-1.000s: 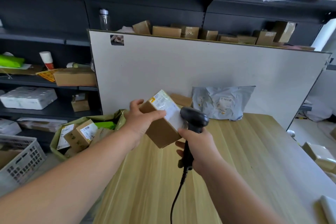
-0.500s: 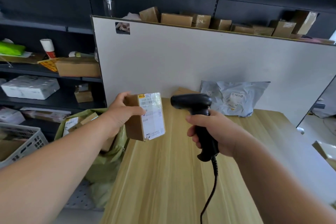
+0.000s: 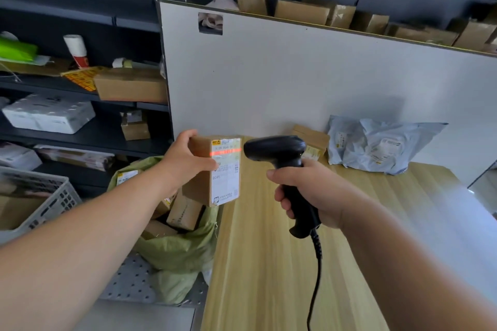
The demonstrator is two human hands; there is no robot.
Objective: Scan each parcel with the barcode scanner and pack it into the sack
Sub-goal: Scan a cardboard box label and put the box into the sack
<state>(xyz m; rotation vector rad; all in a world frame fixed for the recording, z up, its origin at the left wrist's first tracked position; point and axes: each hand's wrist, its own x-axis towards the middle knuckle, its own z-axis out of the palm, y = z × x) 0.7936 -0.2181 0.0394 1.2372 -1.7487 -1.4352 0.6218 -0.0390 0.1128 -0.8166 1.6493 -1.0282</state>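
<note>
Mid-frame, the left hand (image 3: 185,162) is gripping the parcel (image 3: 215,170) above the sack (image 3: 177,247); the right hand (image 3: 309,193) is clutching the scanner (image 3: 282,166). I'd be keeping that red line steady across the barcode.

We now hold the parcel (image 3: 200,191) upright in our left hand (image 3: 185,162), its label (image 3: 227,180) facing the scanner (image 3: 277,149); a second ago it sat tilted. Our right hand (image 3: 313,192) now holds the scanner level, its head just beside the label, nearer than half a second back. A red line (image 3: 225,152) now glows across the label's top.
</note>
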